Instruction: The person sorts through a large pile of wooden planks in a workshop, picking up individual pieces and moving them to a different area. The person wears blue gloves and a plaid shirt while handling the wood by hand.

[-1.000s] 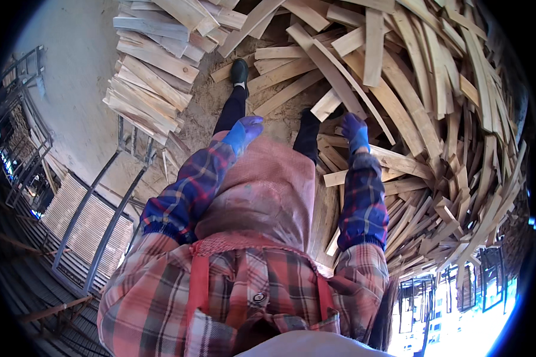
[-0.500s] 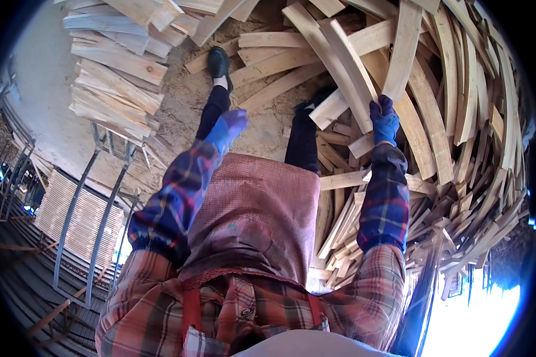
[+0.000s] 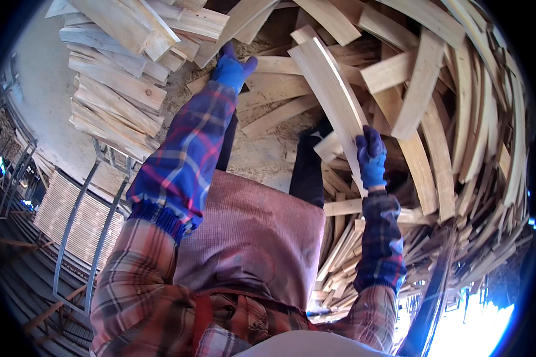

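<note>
My right hand [image 3: 371, 157], in a blue and purple glove, is closed on the edge of a curved wooden board [image 3: 330, 89], near its lower end. The pale board slants up and to the left, and the end of another piece shows behind its top. My left hand [image 3: 230, 70], gloved the same way, reaches forward with its thumb apart from the fingers and nothing visible in it. Its fingertips are near the lower end of a board [image 3: 235, 27] beside the stack; whether they touch cannot be told.
A stack of rough boards [image 3: 116, 83] stands at the left. Loose curved boards [image 3: 423, 166] lie in a large heap on the right. A metal frame [image 3: 77, 220] is at the lower left. My reddish apron [image 3: 253, 238] hangs over my legs, above a floor strewn with sawdust.
My left hand has moved forward, up to the boards by the stack. My right hand has come slightly down and left, and the board it holds has shifted with it.
</note>
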Action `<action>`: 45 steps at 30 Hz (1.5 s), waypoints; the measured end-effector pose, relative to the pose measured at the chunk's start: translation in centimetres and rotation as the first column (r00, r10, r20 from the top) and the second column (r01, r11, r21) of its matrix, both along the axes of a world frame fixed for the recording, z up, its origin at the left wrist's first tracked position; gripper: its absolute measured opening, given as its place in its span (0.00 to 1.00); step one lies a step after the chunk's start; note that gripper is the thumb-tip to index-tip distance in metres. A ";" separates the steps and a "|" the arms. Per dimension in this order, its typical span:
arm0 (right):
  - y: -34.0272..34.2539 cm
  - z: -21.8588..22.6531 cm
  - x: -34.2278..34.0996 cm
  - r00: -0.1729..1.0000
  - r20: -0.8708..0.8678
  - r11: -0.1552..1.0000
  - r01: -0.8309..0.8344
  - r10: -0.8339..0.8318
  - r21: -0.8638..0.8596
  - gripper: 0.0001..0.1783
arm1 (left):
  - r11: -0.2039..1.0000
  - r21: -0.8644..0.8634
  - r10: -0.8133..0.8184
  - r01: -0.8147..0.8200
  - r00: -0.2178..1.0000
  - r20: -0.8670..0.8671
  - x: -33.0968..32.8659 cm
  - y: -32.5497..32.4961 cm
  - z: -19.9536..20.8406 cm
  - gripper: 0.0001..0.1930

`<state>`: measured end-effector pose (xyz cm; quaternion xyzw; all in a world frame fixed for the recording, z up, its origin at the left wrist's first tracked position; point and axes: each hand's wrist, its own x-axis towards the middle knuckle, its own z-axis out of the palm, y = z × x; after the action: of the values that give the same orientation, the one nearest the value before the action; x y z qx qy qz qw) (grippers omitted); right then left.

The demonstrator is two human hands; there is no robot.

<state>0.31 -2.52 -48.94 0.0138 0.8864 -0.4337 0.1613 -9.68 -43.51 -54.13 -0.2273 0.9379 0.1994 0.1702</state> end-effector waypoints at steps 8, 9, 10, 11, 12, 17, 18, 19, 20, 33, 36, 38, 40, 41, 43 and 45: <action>-4.3 -4.2 2.5 0.964 0.243 0.725 -0.243 0.107 0.645 0.60 | 0.991 -0.108 -0.081 0.074 0.995 -0.060 -6.0 -4.3 -5.2 0.53; -4.1 -5.0 2.2 0.965 0.246 0.690 -0.241 0.095 0.682 0.60 | 0.994 0.093 -0.037 0.050 0.990 -0.135 -6.5 -4.4 -5.1 0.46; -4.0 -5.4 2.6 0.983 0.144 0.669 -0.181 0.110 0.721 0.60 | 0.955 0.295 0.025 0.033 0.982 -0.189 -6.1 -4.7 -4.8 0.40; -4.0 -5.6 2.0 0.990 0.077 0.665 -0.138 0.120 0.734 0.56 | 0.979 0.172 -0.068 0.109 0.970 -0.233 -5.5 -5.1 -4.4 0.39; -3.7 -5.9 1.8 0.992 0.069 0.679 -0.124 0.107 0.724 0.54 | 0.982 0.044 -0.163 0.181 0.950 -0.265 -4.8 -5.4 -3.9 0.38; -3.3 -4.7 0.5 0.969 0.192 0.617 -0.247 0.155 0.748 0.48 | 0.992 0.085 -0.118 0.090 0.901 0.418 -5.9 -0.2 0.1 0.53; -3.5 -4.4 0.0 0.966 0.206 0.665 -0.257 0.157 0.701 0.48 | 0.984 0.164 -0.004 -0.072 0.907 0.421 -4.2 0.7 0.3 0.47; -3.6 -4.4 -0.3 0.963 0.213 0.670 -0.267 0.163 0.693 0.48 | 0.943 0.244 0.102 -0.225 0.897 0.430 -2.7 2.5 0.8 0.42; -3.6 -4.8 -0.1 0.961 0.224 0.675 -0.273 0.162 0.686 0.47 | 0.889 0.372 0.110 -0.267 0.913 0.393 -0.9 4.6 2.8 0.37; -4.3 3.8 -1.7 0.682 0.716 0.919 0.171 0.150 -0.355 0.39 | -0.186 0.365 0.261 -0.912 0.312 0.913 14.9 12.4 11.1 0.33; -4.1 5.9 -2.3 0.667 0.726 0.905 0.189 0.166 -0.380 0.34 | -0.338 0.310 0.267 -0.889 0.225 0.937 15.0 13.2 11.3 0.32; -4.3 10.6 -3.9 0.628 0.776 0.963 0.174 0.053 -0.207 0.32 | -0.346 0.325 0.295 -0.880 0.227 0.928 15.4 12.8 11.8 0.34; -0.4 10.6 -2.0 0.881 0.401 0.958 -0.169 0.252 -0.231 0.32 | -0.390 0.336 0.325 -0.858 0.213 0.921 15.8 12.4 12.5 0.35; -1.1 14.9 -4.3 0.733 0.680 0.978 0.154 -0.015 -0.144 0.32 | -0.322 0.359 0.330 -0.876 0.252 0.910 15.8 12.1 12.5 0.31; 3.4 15.8 -3.3 0.753 0.627 0.913 0.375 -0.201 -0.158 0.36 | -0.179 0.404 0.323 -0.897 0.334 0.886 15.7 11.0 12.2 0.25; 7.3 15.6 -4.3 0.856 0.355 0.909 0.416 -0.376 -0.041 0.40 | -0.121 0.429 0.298 -0.895 0.379 0.876 15.7 10.1 12.7 0.19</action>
<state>-3.97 4.81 -33.37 0.2611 0.7965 -0.4993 0.2194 6.03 -33.44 -41.44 -0.5546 0.3010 0.6752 0.3820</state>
